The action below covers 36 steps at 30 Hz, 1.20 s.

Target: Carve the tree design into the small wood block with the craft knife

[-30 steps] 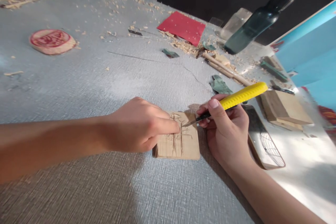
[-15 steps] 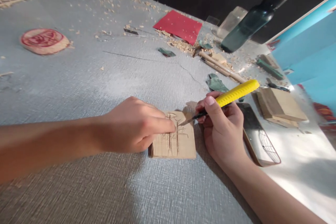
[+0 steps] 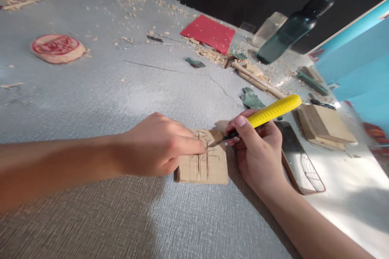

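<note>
A small square wooden block point(image 3: 212, 168) with a tree drawing cut into its top lies on the grey textured table point(image 3: 121, 97). My left hand point(image 3: 158, 145) is curled on the block's left part and presses it down, fingers together. My right hand point(image 3: 258, 149) is wrapped round a yellow-handled craft knife point(image 3: 273, 111), held like a pen. The blade tip rests on the block's upper middle, close to my left fingertips.
A phone point(image 3: 300, 162) lies just right of my right hand. Beyond it are a thicker wooden block point(image 3: 322, 123), wooden sticks point(image 3: 258, 81), a dark bottle point(image 3: 291, 28), a red sheet point(image 3: 209, 32), blue boards point(image 3: 358, 56), wood shavings, and a round red-printed wooden disc point(image 3: 57, 47) far left.
The hands and block hold nearly the same pose; the blade tip shifts slightly along the carved lines. The view itself wobbles a little.
</note>
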Available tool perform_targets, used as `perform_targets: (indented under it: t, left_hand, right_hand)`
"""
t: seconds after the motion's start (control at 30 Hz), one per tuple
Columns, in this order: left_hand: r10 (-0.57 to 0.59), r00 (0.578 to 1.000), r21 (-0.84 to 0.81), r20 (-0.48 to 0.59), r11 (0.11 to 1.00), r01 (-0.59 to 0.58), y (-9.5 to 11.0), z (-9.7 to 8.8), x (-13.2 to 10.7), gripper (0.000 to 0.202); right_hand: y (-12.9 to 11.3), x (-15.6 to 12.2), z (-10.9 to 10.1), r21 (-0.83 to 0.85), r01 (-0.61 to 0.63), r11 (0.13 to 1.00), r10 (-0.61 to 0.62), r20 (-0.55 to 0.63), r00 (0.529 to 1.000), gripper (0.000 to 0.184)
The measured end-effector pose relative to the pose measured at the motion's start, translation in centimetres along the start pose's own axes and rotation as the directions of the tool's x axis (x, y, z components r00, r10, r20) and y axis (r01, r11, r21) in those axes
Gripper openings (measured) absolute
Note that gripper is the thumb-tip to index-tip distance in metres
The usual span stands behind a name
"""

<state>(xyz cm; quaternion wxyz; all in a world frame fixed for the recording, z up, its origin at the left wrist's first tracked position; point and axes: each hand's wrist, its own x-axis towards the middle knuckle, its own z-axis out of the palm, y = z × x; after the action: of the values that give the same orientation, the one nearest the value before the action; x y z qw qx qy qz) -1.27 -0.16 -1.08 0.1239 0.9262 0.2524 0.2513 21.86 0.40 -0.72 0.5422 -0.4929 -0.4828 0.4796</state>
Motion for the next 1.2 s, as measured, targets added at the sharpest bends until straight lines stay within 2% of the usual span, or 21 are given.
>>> perform_targets:
  t: [0.17,0.37,0.57,0.8,1.0,1.2]
  left_hand:
    - [-0.001,1.0,-0.009,-0.01,1.0,0.001,0.05,-0.09,0.07,0.034]
    - [0.0,1.0,-0.015,-0.009,1.0,0.0,0.07,-0.09,0.11,0.034]
    - [-0.006,1.0,-0.007,-0.017,1.0,0.006,0.18,-0.01,0.11,0.034]
    - [-0.004,1.0,-0.013,-0.02,1.0,0.004,0.11,-0.02,0.09,0.034]
    - [-0.002,1.0,-0.009,-0.013,1.0,0.002,0.07,-0.07,0.08,0.035]
    - [-0.013,1.0,-0.005,-0.005,1.0,0.013,0.08,0.0,0.03,0.035]
  right_hand:
    - [0.09,-0.05,-0.05,-0.017,-0.004,1.0,0.004,0.0,1.0,0.025]
    - [0.04,0.13,0.1,0.005,0.02,1.0,-0.02,-0.066,0.998,0.022]
    - [0.12,0.05,-0.06,0.005,0.007,1.0,-0.007,0.013,1.0,0.024]
    - [0.02,0.05,0.1,0.013,0.007,1.0,-0.006,-0.07,0.998,0.021]
    - [0.04,0.12,0.02,0.048,-0.007,0.999,0.005,0.03,1.0,0.023]
    - [0.29,0.15,-0.09,0.037,0.021,0.999,-0.02,-0.025,0.999,0.025]
